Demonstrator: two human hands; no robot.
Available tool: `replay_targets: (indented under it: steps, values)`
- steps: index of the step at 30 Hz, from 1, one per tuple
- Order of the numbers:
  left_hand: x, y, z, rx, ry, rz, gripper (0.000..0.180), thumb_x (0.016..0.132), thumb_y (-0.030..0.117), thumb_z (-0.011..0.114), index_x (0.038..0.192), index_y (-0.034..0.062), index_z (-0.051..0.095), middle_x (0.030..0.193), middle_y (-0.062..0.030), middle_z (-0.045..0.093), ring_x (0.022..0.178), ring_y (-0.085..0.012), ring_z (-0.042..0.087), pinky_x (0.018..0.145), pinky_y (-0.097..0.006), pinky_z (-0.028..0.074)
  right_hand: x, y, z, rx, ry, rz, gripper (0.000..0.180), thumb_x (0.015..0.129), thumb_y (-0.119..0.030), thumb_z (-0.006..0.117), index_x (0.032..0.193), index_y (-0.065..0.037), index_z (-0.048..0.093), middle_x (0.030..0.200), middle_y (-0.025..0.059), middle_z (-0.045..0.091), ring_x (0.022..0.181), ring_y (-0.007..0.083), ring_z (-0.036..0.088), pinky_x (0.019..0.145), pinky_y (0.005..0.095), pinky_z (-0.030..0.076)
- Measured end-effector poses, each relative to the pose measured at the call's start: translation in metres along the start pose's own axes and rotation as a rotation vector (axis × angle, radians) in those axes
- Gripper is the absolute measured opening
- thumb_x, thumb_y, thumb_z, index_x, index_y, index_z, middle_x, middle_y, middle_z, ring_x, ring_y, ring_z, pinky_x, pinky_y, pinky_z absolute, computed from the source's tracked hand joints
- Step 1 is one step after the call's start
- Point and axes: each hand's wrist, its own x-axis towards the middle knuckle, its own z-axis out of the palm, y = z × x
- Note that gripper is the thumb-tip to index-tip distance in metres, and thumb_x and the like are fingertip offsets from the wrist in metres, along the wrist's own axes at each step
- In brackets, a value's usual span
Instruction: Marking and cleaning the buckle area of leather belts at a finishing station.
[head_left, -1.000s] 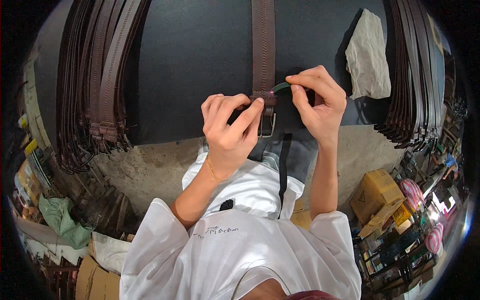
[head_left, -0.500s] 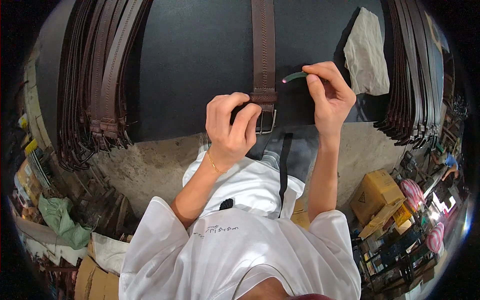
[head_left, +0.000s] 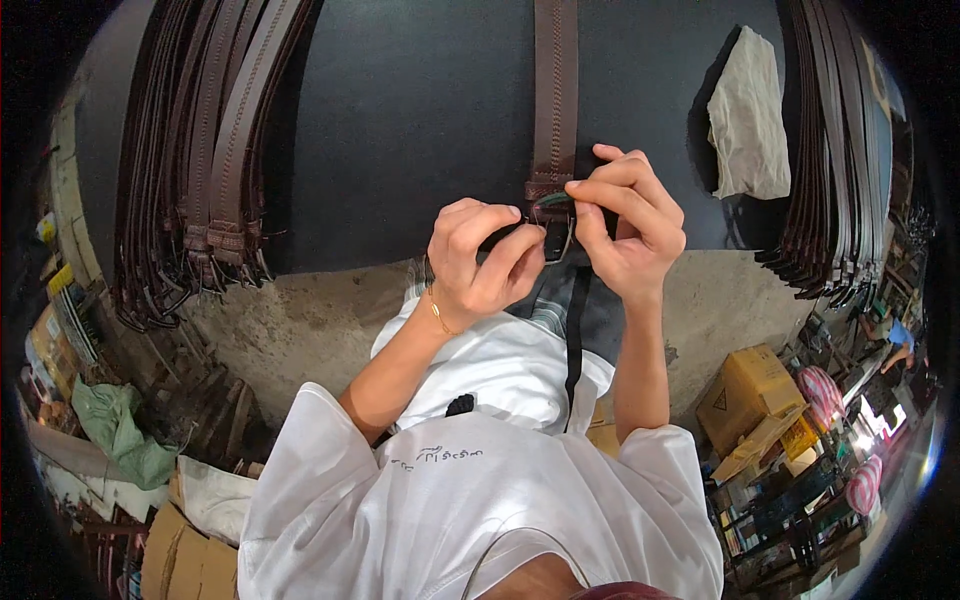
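A dark brown stitched belt (head_left: 556, 100) lies lengthwise on the black table, its metal buckle (head_left: 570, 245) by the near edge. My left hand (head_left: 475, 262) is closed at the left side of the buckle end, its fingertips against the belt; the exact grip is partly hidden. Between the thumb and forefinger of my right hand (head_left: 637, 228) is a short curved green piece of mosquito coil (head_left: 551, 199). It lies across the belt just below the keeper loop, pointing toward my left fingertips. Its tip glowed pink earlier; now I cannot make out a glow.
Bundles of brown belts hang over the table (head_left: 400, 120) at the left (head_left: 225, 140) and right (head_left: 830, 150). A crumpled beige cloth (head_left: 748, 120) lies right of my right hand. Below, a cardboard box (head_left: 752, 395) stands on the floor at right, a green sack (head_left: 120, 430) at left.
My right hand has moved left and slightly down, bringing the coil piece from beside the belt onto its buckle end. My left hand has shifted slightly right and down from the keeper loop.
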Motion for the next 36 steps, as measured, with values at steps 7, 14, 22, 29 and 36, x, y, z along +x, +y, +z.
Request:
replay_targets:
  steps: [7,14,22,29,36]
  values:
    - [0.0021,0.0014,-0.0021,-0.016,-0.007,-0.021,0.023,0.065,0.001,0.077,0.086,0.008,0.071,0.107,-0.009,0.053,0.093,-0.0269,0.056,0.073,-0.035,0.048,-0.0011,-0.0006,0.0009,-0.024,-0.013,-0.012,0.024,0.066,0.007,0.07,0.087,-0.003,0.076,0.075,0.0048,0.062,0.07,0.019,0.061,0.089,0.0436,0.053]
    - [-0.0001,0.0,-0.0019,-0.031,-0.006,-0.032,0.022,0.066,0.001,0.077,0.086,0.0078,0.071,0.106,-0.009,0.053,0.092,-0.0265,0.057,0.073,-0.035,0.049,-0.0015,-0.0004,0.0022,-0.022,-0.019,-0.019,0.026,0.064,0.007,0.071,0.087,-0.003,0.076,0.076,0.0049,0.061,0.07,0.0193,0.061,0.091,0.0449,0.053]
    - [0.0016,0.0008,-0.0024,-0.032,0.002,-0.035,0.022,0.065,0.0,0.076,0.085,0.0075,0.071,0.104,-0.0086,0.054,0.089,-0.0259,0.058,0.072,-0.034,0.049,-0.0003,-0.0013,0.0018,-0.036,-0.032,-0.023,0.025,0.065,0.007,0.071,0.087,-0.003,0.076,0.075,0.0048,0.061,0.07,0.0194,0.061,0.091,0.0446,0.053]
    - [0.0025,0.0005,-0.0019,-0.045,0.008,-0.032,0.022,0.064,0.0,0.075,0.085,0.0076,0.071,0.103,-0.0081,0.055,0.087,-0.0253,0.059,0.072,-0.034,0.048,-0.0002,-0.0011,0.0007,-0.02,-0.013,-0.008,0.023,0.067,0.007,0.071,0.087,-0.003,0.075,0.075,0.0046,0.062,0.07,0.0188,0.062,0.091,0.0439,0.053]
    - [0.0042,0.0029,-0.0034,-0.079,0.027,-0.062,0.023,0.065,0.002,0.077,0.087,0.0056,0.07,0.101,-0.0077,0.059,0.084,-0.0244,0.06,0.071,-0.037,0.053,-0.0007,-0.0028,0.0004,-0.014,-0.012,-0.004,0.021,0.069,0.009,0.069,0.086,-0.001,0.075,0.076,0.0054,0.062,0.072,0.0181,0.062,0.09,0.0432,0.053]
